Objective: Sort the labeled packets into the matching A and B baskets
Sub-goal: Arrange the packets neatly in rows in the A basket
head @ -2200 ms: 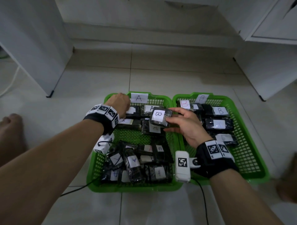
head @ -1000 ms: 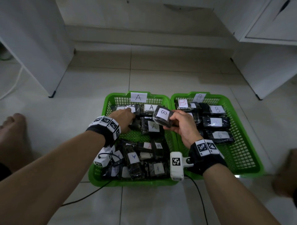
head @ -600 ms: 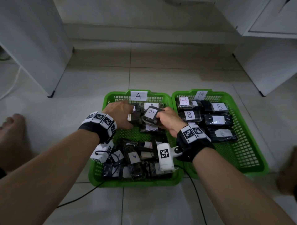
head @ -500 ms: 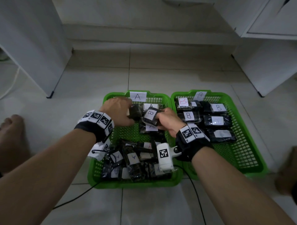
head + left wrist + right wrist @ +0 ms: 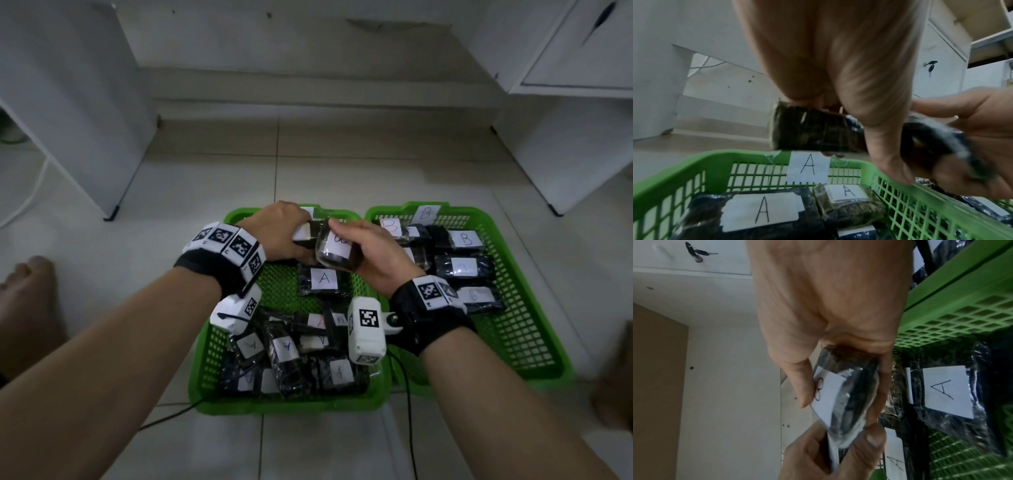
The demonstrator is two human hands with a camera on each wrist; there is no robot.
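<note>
Landmark = A basket [image 5: 205, 359], green mesh, on the pale tile floor [image 5: 205, 178]. White cabinet [image 5: 68, 102] stands well beyond its far-left corner; another white cabinet [image 5: 582, 144] beyond and to the right.

B basket [image 5: 534, 346] sits just right of the A basket, rims touching or nearly so. It carries a paper "B" tag on its far rim and a cluster of dark packets w/ B labels [image 5: 466, 238] in its far half; near half shows bare mesh.

A basket's far wall has an "A" tag [image 5: 809, 167]. Inside: a heap of A-labelled packets [image 5: 284, 349] at the near end, one A packet [image 5: 323, 278] lying flat mid-basket, two more A packets [image 5: 762, 211] at the far end under the hands.

Both hands are raised over the far end of the A basket, close together. Left hand [image 5: 279, 236] w/ fingers curled round a dark packet [image 5: 813, 129], its label not readable. Right hand [image 5: 371, 255] pinches the B packet [image 5: 337, 248], thumb on the white label side, fingers on the back; in the right wrist view the label shows a "B". The B packet hangs above the A basket, toward its right rim, just beside the left hand's packet. Can't tell if the two packets touch.

Each wrist wears a black band w/ marker squares and a small white camera [image 5: 365, 330].
</note>
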